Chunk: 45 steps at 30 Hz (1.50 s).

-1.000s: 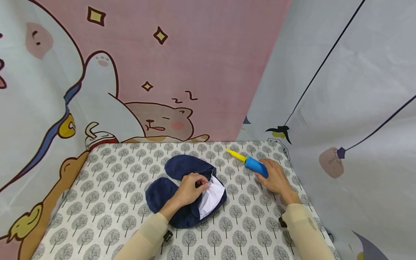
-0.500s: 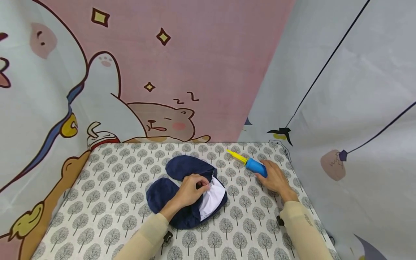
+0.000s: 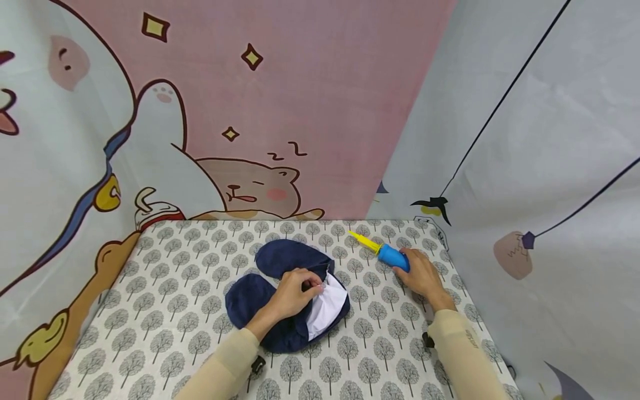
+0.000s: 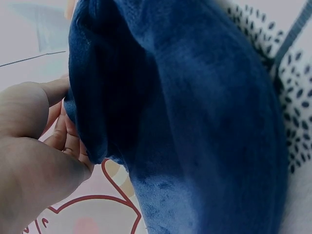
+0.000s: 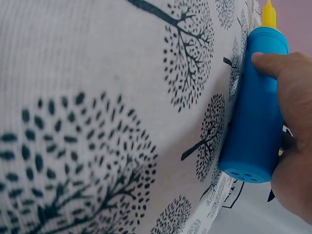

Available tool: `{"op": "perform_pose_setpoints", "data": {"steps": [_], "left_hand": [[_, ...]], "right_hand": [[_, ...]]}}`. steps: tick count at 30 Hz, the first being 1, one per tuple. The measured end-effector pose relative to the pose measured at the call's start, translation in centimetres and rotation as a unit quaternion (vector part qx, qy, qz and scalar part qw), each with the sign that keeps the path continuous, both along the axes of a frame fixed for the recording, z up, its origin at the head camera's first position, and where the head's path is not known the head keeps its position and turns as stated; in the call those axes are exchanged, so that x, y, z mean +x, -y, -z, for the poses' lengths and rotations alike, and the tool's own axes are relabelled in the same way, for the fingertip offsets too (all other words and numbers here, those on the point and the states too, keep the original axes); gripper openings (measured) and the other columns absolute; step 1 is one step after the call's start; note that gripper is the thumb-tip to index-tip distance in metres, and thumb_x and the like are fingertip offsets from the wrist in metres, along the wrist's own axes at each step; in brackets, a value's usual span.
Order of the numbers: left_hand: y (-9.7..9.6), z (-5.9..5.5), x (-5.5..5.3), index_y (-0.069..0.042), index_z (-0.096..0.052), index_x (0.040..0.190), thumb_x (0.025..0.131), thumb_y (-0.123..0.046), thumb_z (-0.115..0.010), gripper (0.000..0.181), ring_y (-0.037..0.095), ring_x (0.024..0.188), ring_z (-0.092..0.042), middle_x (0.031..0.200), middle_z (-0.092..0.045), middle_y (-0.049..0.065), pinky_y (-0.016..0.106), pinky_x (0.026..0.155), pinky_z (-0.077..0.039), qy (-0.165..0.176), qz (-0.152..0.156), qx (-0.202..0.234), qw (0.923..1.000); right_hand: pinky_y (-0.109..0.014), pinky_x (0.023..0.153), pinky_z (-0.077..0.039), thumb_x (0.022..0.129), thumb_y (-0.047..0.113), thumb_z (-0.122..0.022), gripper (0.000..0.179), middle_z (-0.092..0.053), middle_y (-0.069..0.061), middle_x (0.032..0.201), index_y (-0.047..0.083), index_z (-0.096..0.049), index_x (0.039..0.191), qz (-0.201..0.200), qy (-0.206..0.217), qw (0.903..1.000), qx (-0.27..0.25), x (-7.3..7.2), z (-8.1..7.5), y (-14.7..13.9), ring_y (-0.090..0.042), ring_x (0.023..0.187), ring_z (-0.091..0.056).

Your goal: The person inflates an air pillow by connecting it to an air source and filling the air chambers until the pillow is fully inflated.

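Note:
A navy plush U-shaped neck pillow [image 3: 250,300] lies on the cloth, its two rounded ends pointing left. White fabric [image 3: 329,305] shows through the opening at its right side. My left hand [image 3: 295,294] pinches the edge of that opening between thumb and fingers; in the left wrist view the navy fabric [image 4: 195,117] fills most of the picture, with my left hand [image 4: 39,146] at its edge. To the right, my right hand [image 3: 422,272] grips a blue hand pump [image 5: 258,107] with a yellow nozzle [image 3: 364,240] that points away and left. Its thumb lies along the blue barrel.
A white cloth [image 3: 165,311] printed with grey trees covers the table. Cartoon-printed fabric [image 3: 340,111] hangs along the back, and pale sheets [image 3: 565,139] stand close on the right side. A black strap piece [image 3: 258,364] shows below the left forearm.
My right hand and forearm have shifted slightly left, still gripping the pump. The left hand and the neck pillow look the same. The head view has turned a little.

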<state>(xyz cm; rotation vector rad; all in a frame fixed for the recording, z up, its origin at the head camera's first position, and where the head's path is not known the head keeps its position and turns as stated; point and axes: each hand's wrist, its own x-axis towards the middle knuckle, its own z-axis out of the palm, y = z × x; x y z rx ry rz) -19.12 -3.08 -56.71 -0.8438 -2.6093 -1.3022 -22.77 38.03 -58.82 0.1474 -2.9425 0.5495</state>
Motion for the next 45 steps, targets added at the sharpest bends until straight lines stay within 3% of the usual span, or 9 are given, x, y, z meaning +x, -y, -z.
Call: {"op": "perform_pose_setpoints", "data": {"steps": [8,15,21,30,45], "left_hand": [[-0.3,-0.2,0.2,-0.017,-0.085,0.100,0.100,-0.019,-0.087,0.003,0.014,0.088,-0.067,0.091,-0.077,-0.005,0.024,0.083,-0.051,0.025,0.000,-0.003,0.9997],[-0.6,-0.2,0.1,-0.015,-0.085,0.098,0.098,-0.015,-0.088,0.003,0.018,0.088,-0.068,0.090,-0.077,-0.002,0.025,0.082,-0.052,0.015,-0.001,0.002,0.9999],[-0.7,-0.3,0.0,-0.016,-0.084,0.097,0.099,-0.013,-0.087,0.005,0.017,0.089,-0.066,0.090,-0.076,-0.003,0.026,0.083,-0.050,0.020,-0.008,-0.005,0.9998],[-0.5,-0.6,-0.6,-0.012,-0.079,0.102,0.106,-0.017,-0.080,0.006,0.016,0.094,-0.063,0.095,-0.074,-0.002,0.030,0.087,-0.050,0.026,-0.016,-0.028,0.9991],[-0.2,-2.1,-2.0,-0.010,-0.082,0.104,0.106,-0.021,-0.080,0.011,0.018,0.092,-0.069,0.098,-0.081,0.001,0.031,0.084,-0.055,0.001,-0.041,-0.016,0.9990]], "right_hand": [[-0.075,0.105,-0.055,0.101,0.025,-0.086,0.068,-0.064,-0.036,0.150,-0.005,-0.059,0.156,0.018,0.002,0.9998,-0.002,0.1,0.1,0.0,-0.058,0.132,-0.066],[-0.073,0.100,-0.057,0.100,0.028,-0.087,0.067,-0.066,-0.037,0.146,-0.008,-0.062,0.151,0.020,-0.002,0.9998,0.000,0.1,0.3,-0.2,-0.056,0.126,-0.068],[-0.071,0.096,-0.058,0.101,0.028,-0.087,0.065,-0.067,-0.033,0.139,-0.008,-0.062,0.150,0.014,-0.003,0.9988,-0.047,1.1,-0.2,-0.3,-0.053,0.117,-0.070],[-0.067,0.095,-0.059,0.099,0.023,-0.090,0.064,-0.066,-0.032,0.148,-0.005,-0.064,0.150,-0.021,-0.026,0.9967,-0.073,3.4,-2.3,0.3,-0.050,0.117,-0.072],[-0.059,0.095,-0.062,0.093,0.018,-0.095,0.059,-0.075,-0.020,0.136,0.001,-0.071,0.144,-0.115,-0.050,0.9895,-0.072,6.5,-7.0,2.0,-0.038,0.113,-0.075]]}}
